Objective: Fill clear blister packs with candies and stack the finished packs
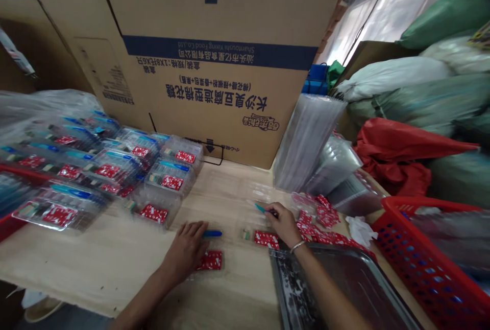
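My left hand (187,248) lies palm down over a clear plastic tray, its fingers stretched out. A slim blue piece (212,233) and a red patterned packet (211,260) show beside the fingers. Between its thumb and fingers, my right hand (284,222) pinches a slim teal pointed piece (260,208), held over another clear tray. In that tray lie a red patterned packet (267,239) and a small greenish packet (245,234). The trays' outlines are faint against the wood, and the exact kind of the teal piece cannot be made out.
Filled clear packs (109,169) are piled at left. A large cardboard box (214,64) stands behind. Stacked clear plastic trays (306,141), loose red packets (325,212), a dark metal tray (344,268) and a red basket (432,263) are at right.
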`<state>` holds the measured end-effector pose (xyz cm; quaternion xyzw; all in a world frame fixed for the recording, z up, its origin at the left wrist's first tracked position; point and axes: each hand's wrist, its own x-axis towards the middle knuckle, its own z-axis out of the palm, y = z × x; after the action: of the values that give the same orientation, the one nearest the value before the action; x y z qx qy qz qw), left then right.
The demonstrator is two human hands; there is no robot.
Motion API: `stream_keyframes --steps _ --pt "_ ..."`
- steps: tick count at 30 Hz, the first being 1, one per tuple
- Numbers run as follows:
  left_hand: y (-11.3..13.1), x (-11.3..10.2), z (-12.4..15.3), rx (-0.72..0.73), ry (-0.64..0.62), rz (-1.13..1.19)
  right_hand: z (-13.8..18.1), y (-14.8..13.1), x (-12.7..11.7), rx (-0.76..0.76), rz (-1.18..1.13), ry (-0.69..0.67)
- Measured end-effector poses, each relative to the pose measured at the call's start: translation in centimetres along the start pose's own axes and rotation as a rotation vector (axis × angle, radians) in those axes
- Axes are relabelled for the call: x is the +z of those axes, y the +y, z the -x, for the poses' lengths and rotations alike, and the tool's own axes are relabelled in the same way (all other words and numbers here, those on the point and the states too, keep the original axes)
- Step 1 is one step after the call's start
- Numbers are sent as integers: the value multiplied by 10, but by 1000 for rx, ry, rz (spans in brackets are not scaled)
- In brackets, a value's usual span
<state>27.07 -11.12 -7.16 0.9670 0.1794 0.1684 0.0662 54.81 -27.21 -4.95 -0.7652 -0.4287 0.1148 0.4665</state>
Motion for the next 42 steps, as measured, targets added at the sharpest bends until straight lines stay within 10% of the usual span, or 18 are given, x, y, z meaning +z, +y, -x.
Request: stream_keyframes --steps 11,19,33,42 --pt "8 -17 1 -19 -57 34 2 -12 -9 -227 295 -307" --pt "14 -43 53 -264 113 -6 25 -43 26 -142 492 -714" --pt "12 -33 89 -474 283 282 45 -72 30 -222 495 -687" --pt "11 -34 98 -779 338 745 48 -150 135 -486 372 -767"
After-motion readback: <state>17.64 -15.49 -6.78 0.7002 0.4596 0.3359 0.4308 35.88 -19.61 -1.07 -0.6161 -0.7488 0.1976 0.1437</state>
